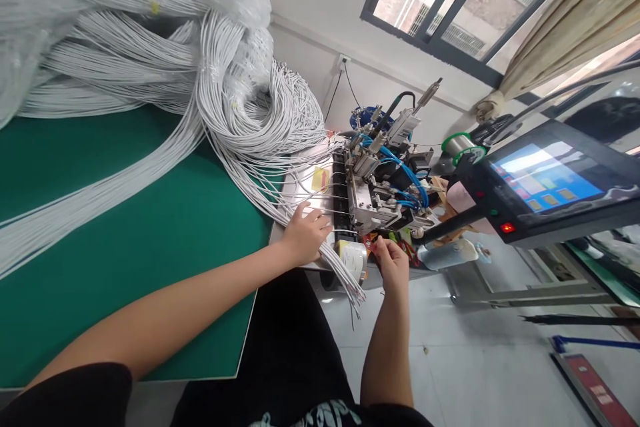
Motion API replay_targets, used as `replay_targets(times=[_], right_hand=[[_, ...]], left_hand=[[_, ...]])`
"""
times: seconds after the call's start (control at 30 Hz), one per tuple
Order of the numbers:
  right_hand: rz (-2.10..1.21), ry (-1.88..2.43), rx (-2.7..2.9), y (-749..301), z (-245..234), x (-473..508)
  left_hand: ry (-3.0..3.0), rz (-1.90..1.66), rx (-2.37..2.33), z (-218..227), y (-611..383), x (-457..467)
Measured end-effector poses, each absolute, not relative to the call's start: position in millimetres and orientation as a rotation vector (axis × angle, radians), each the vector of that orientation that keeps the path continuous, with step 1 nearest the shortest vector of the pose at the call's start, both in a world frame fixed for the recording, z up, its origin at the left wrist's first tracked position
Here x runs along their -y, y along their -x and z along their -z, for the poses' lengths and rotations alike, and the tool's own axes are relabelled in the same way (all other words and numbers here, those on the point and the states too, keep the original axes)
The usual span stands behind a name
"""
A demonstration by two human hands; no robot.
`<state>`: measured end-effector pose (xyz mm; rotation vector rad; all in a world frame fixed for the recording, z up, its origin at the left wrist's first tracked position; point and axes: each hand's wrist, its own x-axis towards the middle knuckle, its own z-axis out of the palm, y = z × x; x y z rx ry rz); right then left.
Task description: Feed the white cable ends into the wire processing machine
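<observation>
My left hand (307, 238) lies over a strand of white cables (336, 265) at the front of the metal plate, its fingers spread and reaching toward the black slotted holder (342, 197). Several single cables run across the plate into that holder. Beyond it stands the bench machine (373, 180), with metal slides and blue air tubes. My right hand (393, 261) is at the machine's near corner, thumb and fingers pinched together beside a small red and orange patch. What sits between those fingertips is too small to make out. Loose cable ends hang over the edge between my hands.
Large coiled bundles of white cable (240, 93), partly in clear plastic, lie on the green table mat (150, 240). A touchscreen panel (550, 177) stands at right on an arm, near a spool of wire (457, 147). A round white roll (353, 259) sits near the plate's corner.
</observation>
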<state>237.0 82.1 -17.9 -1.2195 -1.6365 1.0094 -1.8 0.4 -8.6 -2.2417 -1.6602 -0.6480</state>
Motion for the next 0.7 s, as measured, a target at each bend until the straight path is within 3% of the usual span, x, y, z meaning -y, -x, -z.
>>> replay_targets(times=[0.27, 0.7], right_hand=[[-0.976, 1.007, 2.259, -252, -32, -36], [-0.915, 0.919, 2.483, -239, -29, -20]], left_hand=[[2.111, 0.785, 1.707, 6, -1, 1], [2.148, 0.879, 1.559, 7, 3, 1]])
